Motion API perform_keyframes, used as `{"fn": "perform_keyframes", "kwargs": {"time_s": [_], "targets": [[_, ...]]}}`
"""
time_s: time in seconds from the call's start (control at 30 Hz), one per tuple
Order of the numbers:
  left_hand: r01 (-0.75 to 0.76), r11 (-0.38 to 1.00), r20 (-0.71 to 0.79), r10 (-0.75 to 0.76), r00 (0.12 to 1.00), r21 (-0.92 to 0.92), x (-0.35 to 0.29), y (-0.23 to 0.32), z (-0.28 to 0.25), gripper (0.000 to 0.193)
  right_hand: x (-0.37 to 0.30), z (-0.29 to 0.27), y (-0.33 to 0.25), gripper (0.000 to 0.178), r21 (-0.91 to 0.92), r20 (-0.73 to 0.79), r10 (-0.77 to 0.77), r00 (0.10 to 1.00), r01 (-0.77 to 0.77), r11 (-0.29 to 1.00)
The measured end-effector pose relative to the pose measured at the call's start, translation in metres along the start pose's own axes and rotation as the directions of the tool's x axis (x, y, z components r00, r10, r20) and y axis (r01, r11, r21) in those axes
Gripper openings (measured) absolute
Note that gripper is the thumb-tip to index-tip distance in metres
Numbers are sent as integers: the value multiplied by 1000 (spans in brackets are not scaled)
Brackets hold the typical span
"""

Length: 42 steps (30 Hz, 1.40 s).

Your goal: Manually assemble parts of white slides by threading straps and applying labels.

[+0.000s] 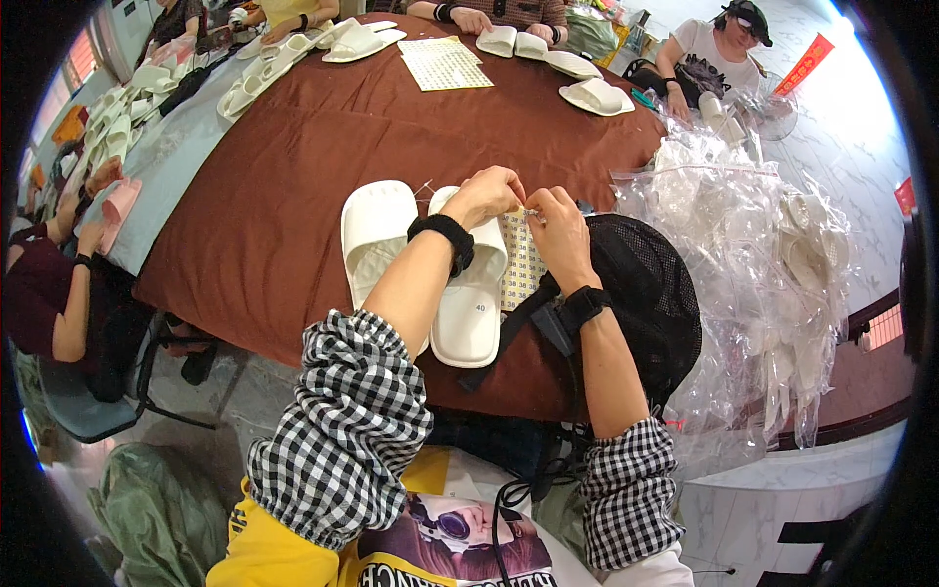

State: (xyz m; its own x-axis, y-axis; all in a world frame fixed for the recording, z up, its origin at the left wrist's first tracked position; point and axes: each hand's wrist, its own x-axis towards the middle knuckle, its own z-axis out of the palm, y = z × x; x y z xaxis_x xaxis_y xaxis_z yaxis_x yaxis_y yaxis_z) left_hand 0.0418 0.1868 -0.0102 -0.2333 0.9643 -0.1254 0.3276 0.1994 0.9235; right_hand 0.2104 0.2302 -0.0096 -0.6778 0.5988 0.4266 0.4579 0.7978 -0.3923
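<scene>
Near: your white slippers (468, 328), paired on brown cloth (264, 264), likely light, springy; grip sides | Beside: label sheet (521, 262), probably thin, easily creased; hold edges | Sheet's far end: your left hand (484, 199) and right hand (560, 233) curl, fingertips nearly closed; what's pinched, cannot tell

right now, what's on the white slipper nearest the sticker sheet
That white slipper has a small printed mark toward its heel. The left hand and black wristband hide part of its strap; beneath it can't be seen.

Smooth, matt plastic-looking slippers (462, 331), satiny brown tablecloth (264, 230), paper sticker sheet (520, 262), crinkled glossy clear-plastic bags (719, 284)
</scene>
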Motion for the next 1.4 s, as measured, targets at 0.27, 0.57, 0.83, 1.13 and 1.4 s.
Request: {"fn": "perform_keyframes", "kwargs": {"time_s": [0.27,0.57,0.83,1.13,1.4], "targets": [[-20,999,-51,23,998,42,3,-4,-1,24,2,-2,-4,11,24,-9,-4,1000,4,1000],[-9,999,-64,12,998,53,-1,-1,-3,24,1,-2,-6,11,26,-13,3,1000,-3,1000],[6,997,-46,-2,999,80,-2,1,-3,29,0,-4,-5,5,0,-22,-11,1000,11,1000],[56,996,-92,-49,995,74,2,-5,-3,23,0,-1,-7,8,21,-54,-40,998,41,999],[-63,986,-77,75,994,153,-6,6,3,26,-3,-4,-1,9,9,-106,-76,991,78,997]]}}
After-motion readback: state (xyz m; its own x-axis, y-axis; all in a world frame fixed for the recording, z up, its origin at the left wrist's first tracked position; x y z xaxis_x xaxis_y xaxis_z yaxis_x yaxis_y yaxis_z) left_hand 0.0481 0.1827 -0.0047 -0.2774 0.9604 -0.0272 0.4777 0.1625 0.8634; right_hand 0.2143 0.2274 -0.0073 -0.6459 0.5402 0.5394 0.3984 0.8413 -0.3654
